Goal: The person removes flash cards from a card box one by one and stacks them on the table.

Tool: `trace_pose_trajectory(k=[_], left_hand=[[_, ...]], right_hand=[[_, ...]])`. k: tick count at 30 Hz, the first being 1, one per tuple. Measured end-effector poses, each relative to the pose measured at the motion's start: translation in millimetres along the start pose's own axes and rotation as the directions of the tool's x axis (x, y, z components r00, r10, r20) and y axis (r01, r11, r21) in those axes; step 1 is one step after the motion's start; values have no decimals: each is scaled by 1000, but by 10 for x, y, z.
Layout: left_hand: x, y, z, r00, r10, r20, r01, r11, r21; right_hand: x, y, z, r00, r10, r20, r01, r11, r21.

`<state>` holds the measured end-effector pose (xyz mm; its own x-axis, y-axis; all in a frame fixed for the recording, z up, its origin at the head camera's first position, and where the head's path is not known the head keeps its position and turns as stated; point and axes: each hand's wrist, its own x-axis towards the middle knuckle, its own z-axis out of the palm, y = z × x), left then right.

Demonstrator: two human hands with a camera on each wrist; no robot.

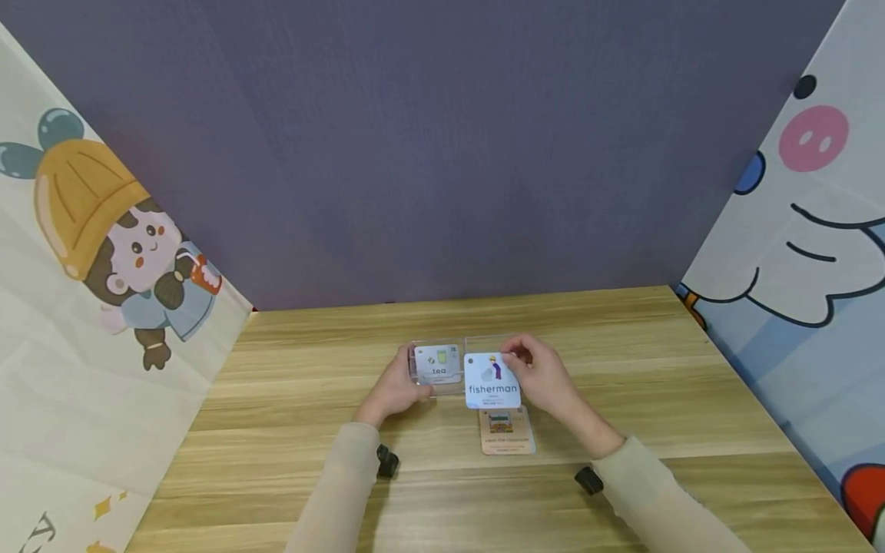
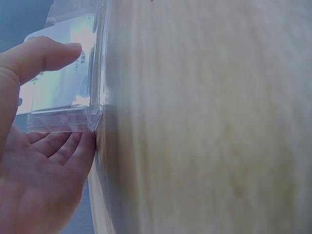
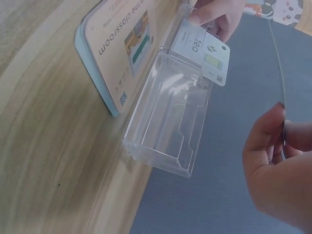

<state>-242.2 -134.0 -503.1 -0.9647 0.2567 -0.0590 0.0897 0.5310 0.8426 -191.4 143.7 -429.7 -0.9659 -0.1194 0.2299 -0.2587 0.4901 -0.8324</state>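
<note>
My left hand (image 1: 397, 390) grips the left end of a clear plastic card box (image 3: 163, 114), thumb over its front side. A white card reading "tea" (image 1: 438, 359) stands in the box's left compartment; the right compartment holds no card in the right wrist view. Between thumb and fingers, my right hand (image 1: 548, 378) pinches a "fisherman" card (image 1: 492, 393) by its upper right edge, raised in front of the right compartment. That card shows edge-on as one thin sheet in the right wrist view. Just in front lies a stack of peach-coloured cards (image 1: 508, 438), partly covered by the raised card.
The wooden table (image 1: 290, 461) carries the box and stack. Behind it rises a dark grey-purple panel (image 1: 442, 153). Printed cartoon sheets flank both sides, a capped figure (image 1: 90, 200) at left and a pink-snouted one (image 1: 814, 138) at right. Each wrist wears a small black camera (image 1: 387, 461).
</note>
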Motion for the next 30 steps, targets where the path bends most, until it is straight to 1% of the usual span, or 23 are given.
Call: trace_pose_trajectory(k=[16,27,30], left_hand=[[-2,1,2,1000,3,2,-3,1000,2],[1,7,-2,1000,0,1,0,1000,-1],[-1,7,-3,1000,-1,-1,1,1000,4]], right_hand=[[-49,63,18,999,22,27,-22,1000,-8],[-105,115,14,997,35,74,-34,999,-15],[-117,122,18,997,40,70,-39,999,-13]])
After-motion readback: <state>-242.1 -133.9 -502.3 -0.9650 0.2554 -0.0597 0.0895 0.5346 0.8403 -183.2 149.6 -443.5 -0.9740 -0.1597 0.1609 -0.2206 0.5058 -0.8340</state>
